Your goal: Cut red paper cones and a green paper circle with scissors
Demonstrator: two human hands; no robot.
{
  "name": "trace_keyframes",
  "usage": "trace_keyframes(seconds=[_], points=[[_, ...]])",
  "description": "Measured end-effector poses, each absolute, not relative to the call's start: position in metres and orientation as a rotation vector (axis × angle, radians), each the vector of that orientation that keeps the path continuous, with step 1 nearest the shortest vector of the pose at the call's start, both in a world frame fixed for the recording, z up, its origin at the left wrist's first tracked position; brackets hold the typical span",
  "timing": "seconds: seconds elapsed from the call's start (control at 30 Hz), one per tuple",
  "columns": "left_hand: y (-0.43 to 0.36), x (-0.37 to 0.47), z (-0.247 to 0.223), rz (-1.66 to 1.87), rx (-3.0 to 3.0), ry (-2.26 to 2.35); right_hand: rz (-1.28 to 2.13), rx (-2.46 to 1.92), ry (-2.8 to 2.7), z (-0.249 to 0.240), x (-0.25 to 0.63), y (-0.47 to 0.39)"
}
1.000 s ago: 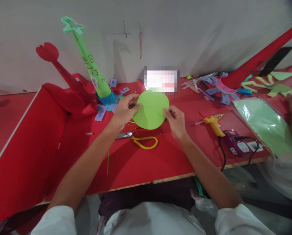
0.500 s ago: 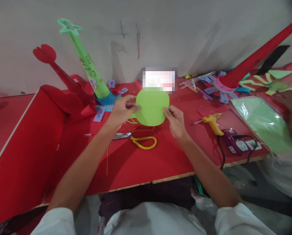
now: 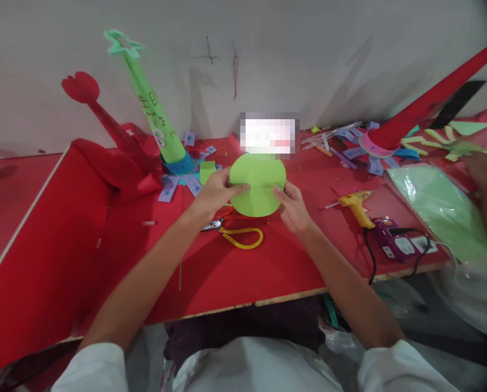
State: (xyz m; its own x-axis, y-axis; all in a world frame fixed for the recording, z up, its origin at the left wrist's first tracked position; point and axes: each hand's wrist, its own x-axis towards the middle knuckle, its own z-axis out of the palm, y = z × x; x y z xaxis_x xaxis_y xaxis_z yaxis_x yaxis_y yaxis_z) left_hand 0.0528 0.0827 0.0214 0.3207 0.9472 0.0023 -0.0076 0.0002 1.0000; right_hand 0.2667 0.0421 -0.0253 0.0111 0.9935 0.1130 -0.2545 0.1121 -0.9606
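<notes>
A light green paper disc (image 3: 258, 182) is held up over the red table between my two hands. My left hand (image 3: 218, 191) pinches its left edge, the thumb lying on the face towards me. On the opposite edge my right hand (image 3: 293, 202) grips it with the thumb in front. The other fingers of both hands are partly hidden behind the paper. Below the disc lie yellow-handled scissors (image 3: 243, 238), their blades partly covered by my left hand and forearm. A small green paper piece (image 3: 207, 172) shows beyond my left hand.
A green paper cone (image 3: 156, 114) and a red paper shape (image 3: 108, 122) stand at the back left. To the right are a yellow glue gun (image 3: 357, 208), a purple power socket (image 3: 394, 237) with cables, and a plastic-wrapped green pack (image 3: 435, 204). Another person's arm (image 3: 486, 190) is at the far right.
The disc has come slightly down and nearer to me. My left thumb has slid further in over its face. The green paper piece behind my left hand has come into view.
</notes>
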Motion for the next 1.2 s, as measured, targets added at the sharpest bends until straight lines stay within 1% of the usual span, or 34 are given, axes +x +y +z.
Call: trace_keyframes(seconds=[0.23,0.57,0.97,1.2], points=[[0.08,0.055,0.023,0.993,1.434,1.001,1.511,-0.884,-0.894,-0.033,0.263,0.044],[0.085,0.046,0.021,1.009,1.652,1.193,1.56,-0.862,-0.916,-0.033,0.264,0.046],[0.093,0.042,0.017,1.067,1.444,1.149,1.43,-0.936,-0.808,-0.039,0.27,0.052],[0.097,0.035,0.018,1.051,1.376,1.119,1.193,-1.033,-0.939,-0.046,0.277,0.056]])
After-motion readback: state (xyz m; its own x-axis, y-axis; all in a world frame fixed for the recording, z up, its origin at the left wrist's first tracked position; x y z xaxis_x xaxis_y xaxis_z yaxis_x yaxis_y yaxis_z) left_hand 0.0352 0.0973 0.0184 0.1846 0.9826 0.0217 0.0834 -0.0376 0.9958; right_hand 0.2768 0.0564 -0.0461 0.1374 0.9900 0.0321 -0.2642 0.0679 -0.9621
